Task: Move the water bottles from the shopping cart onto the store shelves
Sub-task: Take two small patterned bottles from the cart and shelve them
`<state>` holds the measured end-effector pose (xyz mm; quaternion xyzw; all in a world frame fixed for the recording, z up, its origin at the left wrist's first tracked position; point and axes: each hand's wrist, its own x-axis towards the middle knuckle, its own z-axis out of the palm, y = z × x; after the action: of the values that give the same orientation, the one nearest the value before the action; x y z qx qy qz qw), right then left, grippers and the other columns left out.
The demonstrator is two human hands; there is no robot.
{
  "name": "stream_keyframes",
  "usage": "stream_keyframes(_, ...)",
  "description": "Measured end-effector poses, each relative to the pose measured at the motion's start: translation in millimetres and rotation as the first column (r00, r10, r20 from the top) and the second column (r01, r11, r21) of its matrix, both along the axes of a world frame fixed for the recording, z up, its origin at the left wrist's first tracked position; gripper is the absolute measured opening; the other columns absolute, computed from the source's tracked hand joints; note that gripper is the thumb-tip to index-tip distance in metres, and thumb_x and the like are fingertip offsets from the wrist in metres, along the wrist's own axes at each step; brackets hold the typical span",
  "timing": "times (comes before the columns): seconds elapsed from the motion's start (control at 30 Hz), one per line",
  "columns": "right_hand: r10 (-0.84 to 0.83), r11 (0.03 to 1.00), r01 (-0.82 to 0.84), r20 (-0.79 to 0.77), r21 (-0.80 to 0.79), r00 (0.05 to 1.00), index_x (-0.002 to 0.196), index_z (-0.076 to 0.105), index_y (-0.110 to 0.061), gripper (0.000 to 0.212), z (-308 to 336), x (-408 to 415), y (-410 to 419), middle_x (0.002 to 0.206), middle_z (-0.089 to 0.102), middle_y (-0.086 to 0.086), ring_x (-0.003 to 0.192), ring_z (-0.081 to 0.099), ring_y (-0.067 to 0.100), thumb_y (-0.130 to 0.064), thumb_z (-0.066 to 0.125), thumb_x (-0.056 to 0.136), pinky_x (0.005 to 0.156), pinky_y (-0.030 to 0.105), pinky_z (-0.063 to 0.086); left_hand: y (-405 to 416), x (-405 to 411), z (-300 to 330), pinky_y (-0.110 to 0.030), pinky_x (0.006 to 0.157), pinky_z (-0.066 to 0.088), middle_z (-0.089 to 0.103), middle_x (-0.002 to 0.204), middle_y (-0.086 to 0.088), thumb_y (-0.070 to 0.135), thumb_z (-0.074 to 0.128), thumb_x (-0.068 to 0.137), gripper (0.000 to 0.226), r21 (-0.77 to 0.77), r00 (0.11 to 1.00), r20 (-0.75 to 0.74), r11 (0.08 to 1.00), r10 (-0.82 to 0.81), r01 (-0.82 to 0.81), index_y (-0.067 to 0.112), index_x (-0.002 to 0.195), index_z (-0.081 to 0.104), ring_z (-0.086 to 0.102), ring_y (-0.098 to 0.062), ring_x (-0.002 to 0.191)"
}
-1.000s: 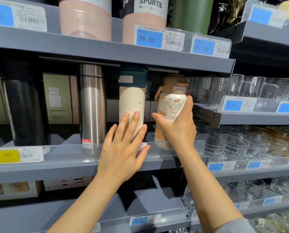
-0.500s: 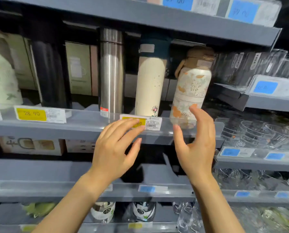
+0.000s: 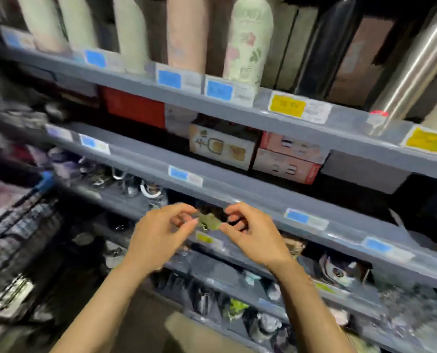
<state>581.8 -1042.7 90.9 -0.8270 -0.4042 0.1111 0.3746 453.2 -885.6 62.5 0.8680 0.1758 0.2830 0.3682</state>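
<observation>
Both my hands hang empty, left hand [image 3: 159,235] and right hand [image 3: 250,235] with fingers loosely curled. Bottles [image 3: 248,39] stand on the upper shelf [image 3: 237,110]; the cart [image 3: 16,225] sits left. Everything's blurry, so a hasty reach could knock stock over.

Motion blur smears the whole left side, so the dark wire cart [image 3: 16,240] and what lies in it cannot be made out. The price tags [image 3: 286,105] are unreadable. The bottles [image 3: 248,39] on the upper shelf [image 3: 237,110] are cut off by the top edge. A small greenish thing [image 3: 209,221] shows between the two hands, too blurred to identify.
</observation>
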Motion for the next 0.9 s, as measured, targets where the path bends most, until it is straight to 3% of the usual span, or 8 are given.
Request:
stream_keyframes(0.13,0.164,0.981,-0.176,-0.137,-0.080,0.977,0.107,0.061,-0.021,0.024,-34,-80,108,0.088,0.059,-0.003,0.071,0.051,0.012,-0.026,0.070,0.086,0.077,0.030,0.046,85,-109,-30,-0.020,0.063,0.044,0.066,0.076,0.013,0.039,0.064,0.078,0.003,-0.111,0.976,-0.037,0.970,0.213,-0.215,0.038,0.081,0.064,0.061,-0.009,0.064)
stream_keyframes(0.23,0.256,0.959,-0.271,-0.156,-0.085,0.954,0.104,0.063,-0.018,0.018,-57,-141,181,0.086,0.062,-0.001,0.071,0.051,0.012,-0.022,0.067,0.087,0.076,0.030,0.044,139,-190,-54,-0.021,0.060,0.045,0.065,0.065,0.008,0.049,0.057,0.077,0.013,-0.149,0.920,-0.119,0.910,0.373,-0.388,0.038,0.073,0.063,0.061,-0.011,0.062)
stream_keyframes(0.33,0.354,0.906,-0.378,-0.151,-0.187,0.923,0.107,0.064,-0.017,0.021,-72,-198,244,0.087,0.059,-0.005,0.081,0.054,0.016,-0.027,0.060,0.090,0.080,0.029,0.042,181,-264,-75,-0.032,0.063,0.053,0.066,0.070,0.016,0.064,0.045,0.073,0.028,-0.175,0.837,-0.193,0.822,0.511,-0.542,0.044,0.084,0.061,0.064,-0.013,0.064)
stream_keyframes(0.47,0.557,0.726,-0.606,-0.237,-0.327,0.796,0.090,0.055,-0.036,0.014,-92,-261,313,0.074,0.052,-0.013,0.080,0.049,0.014,-0.048,0.055,0.084,0.078,0.033,0.041,212,-350,-99,-0.034,0.067,0.054,0.066,0.071,0.021,0.053,0.057,0.085,0.010,-0.176,0.753,-0.352,0.750,0.556,-0.637,0.045,0.084,0.064,0.060,-0.002,0.064)
stream_keyframes(0.6,0.629,0.531,-0.703,-0.335,-0.474,0.701,0.124,0.052,-0.024,0.041,-102,-301,368,0.107,0.061,-0.006,0.103,0.057,0.015,-0.047,0.057,0.090,0.088,0.030,0.044,230,-403,-113,-0.036,0.071,0.053,0.068,0.077,0.014,0.066,0.049,0.068,0.026,-0.220,0.677,-0.447,0.662,0.584,-0.717,0.048,0.084,0.060,0.062,-0.007,0.068)
stream_keyframes(0.67,0.610,0.566,-0.701,-0.351,-0.434,0.710,0.122,0.054,-0.022,0.042,-111,-317,396,0.105,0.060,-0.003,0.102,0.058,0.017,-0.046,0.060,0.088,0.085,0.029,0.045,242,-420,-116,-0.032,0.074,0.052,0.069,0.076,0.012,0.062,0.055,0.069,0.022,-0.230,0.638,-0.460,0.611,0.618,-0.758,0.045,0.082,0.060,0.063,-0.009,0.070)
stream_keyframes(0.77,0.556,0.660,-0.654,-0.344,-0.370,0.757,0.117,0.056,-0.021,0.037,-125,-332,445,0.098,0.059,-0.005,0.099,0.059,0.019,-0.044,0.061,0.088,0.088,0.033,0.047,277,-438,-115,-0.011,0.066,0.043,0.068,0.073,0.009,0.027,0.068,0.088,0.017,-0.175,0.610,-0.488,0.615,0.624,-0.769,0.041,0.083,0.059,0.060,-0.004,0.079)
stream_keyframes(0.9,0.505,0.738,-0.615,-0.376,-0.279,0.777,0.113,0.050,-0.023,0.028,-147,-341,520,0.103,0.057,0.000,0.097,0.057,0.020,-0.039,0.058,0.092,0.087,0.037,0.048,354,-443,-109,-0.009,0.065,0.036,0.066,0.083,0.015,0.043,0.055,0.088,0.005,-0.047,0.558,-0.497,0.622,0.664,-0.782,0.045,0.093,0.053,0.053,0.009,0.072)
